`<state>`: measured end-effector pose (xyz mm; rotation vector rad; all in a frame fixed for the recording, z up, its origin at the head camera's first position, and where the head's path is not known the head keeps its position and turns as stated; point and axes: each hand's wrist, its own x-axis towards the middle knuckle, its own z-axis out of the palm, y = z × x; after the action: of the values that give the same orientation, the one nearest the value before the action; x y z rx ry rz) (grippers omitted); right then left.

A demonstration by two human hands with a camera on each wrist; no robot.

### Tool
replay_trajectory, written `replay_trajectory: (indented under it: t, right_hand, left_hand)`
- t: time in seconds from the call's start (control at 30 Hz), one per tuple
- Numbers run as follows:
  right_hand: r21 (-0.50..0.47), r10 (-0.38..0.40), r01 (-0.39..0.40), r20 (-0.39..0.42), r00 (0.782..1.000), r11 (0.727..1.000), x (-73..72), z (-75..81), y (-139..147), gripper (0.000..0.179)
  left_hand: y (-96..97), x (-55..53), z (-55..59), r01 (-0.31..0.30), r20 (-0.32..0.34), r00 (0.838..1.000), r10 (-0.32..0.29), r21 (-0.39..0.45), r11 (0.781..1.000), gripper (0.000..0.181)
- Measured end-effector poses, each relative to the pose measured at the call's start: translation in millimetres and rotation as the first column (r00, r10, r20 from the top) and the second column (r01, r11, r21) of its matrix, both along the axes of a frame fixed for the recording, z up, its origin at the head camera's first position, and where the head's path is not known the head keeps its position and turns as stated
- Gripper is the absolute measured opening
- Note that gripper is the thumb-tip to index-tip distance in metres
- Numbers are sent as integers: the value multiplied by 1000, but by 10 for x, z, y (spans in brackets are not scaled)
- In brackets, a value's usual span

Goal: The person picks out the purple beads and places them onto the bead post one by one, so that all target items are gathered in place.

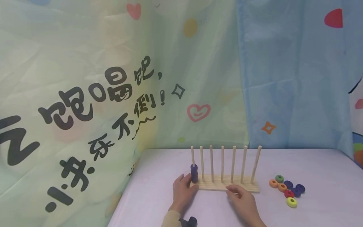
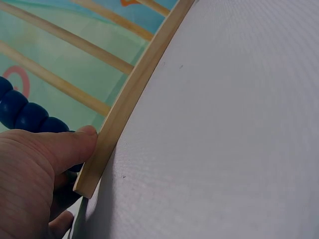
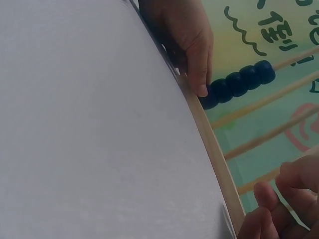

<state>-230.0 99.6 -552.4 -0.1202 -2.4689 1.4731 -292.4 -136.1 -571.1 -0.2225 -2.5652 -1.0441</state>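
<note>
A wooden peg stand (image 1: pixel 212 186) with several upright pegs stands on the table. Several dark blue beads (image 1: pixel 194 173) are stacked on its leftmost peg. My left hand (image 1: pixel 182 190) grips the left end of the base, the thumb (image 2: pixel 75 147) at the front beside the lowest beads and the other fingers partly hidden behind. Close to the front edge of the base, right of its middle, is my right hand (image 1: pixel 242 200). Its fingers (image 3: pixel 264 196) are loosely bent, with no bead showing between them.
Right of the stand lie loose beads: a green bead (image 1: pixel 279 178), orange beads (image 1: pixel 273 183), a red bead (image 1: pixel 289 193), a yellow bead (image 1: pixel 291 202) and dark blue beads (image 1: pixel 300 188). A printed curtain (image 1: pixel 198 78) hangs behind the white table (image 1: pixel 158 170).
</note>
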Motion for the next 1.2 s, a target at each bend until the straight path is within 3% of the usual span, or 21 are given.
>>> replay_trajectory:
  t: [0.4,0.6,0.93,1.2]
  right_hand:
    - [19,-114,113,49,992,993,-5,-9,240,19]
    - [32,-178,177,16,984,984,0,-11,333,19]
    - [-5,-304,305,82,949,952,-24,-38,570,32]
    - [-34,-364,367,68,929,930,-29,-17,769,31]
  left_hand:
    - [0,-8,-8,-2,19,1000,2,12,1000,44]
    - [1,-8,-11,-5,30,1000,5,13,1000,44]
    - [12,16,-21,-6,17,1000,6,6,1000,43]
    - [4,3,-4,-1,14,1000,1,10,1000,42]
